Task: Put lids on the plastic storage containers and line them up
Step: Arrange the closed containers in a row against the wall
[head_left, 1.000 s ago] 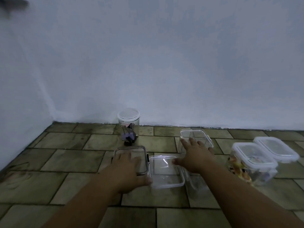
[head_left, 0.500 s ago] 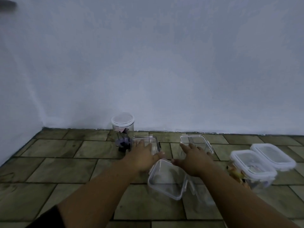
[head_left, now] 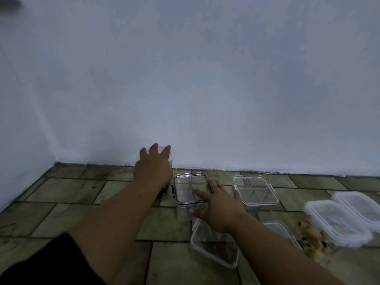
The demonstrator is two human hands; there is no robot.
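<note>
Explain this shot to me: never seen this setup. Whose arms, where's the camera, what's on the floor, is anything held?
There is no machine here: a person's two bare arms, filmed by one wide-angle camera worn on the head, looking forward and down. The surface is a tiled floor meeting a pale wall. The left hand reaches over a round clear jar with a white lid by the wall; whether it grips is hidden. The right hand rests open on the dark-rimmed clear lid of a square clear container. Beside it stands another lidded clear container. A loose clear lid lies nearer. At right sit two white-lidded tubs. Nothing is lifted.
</note>
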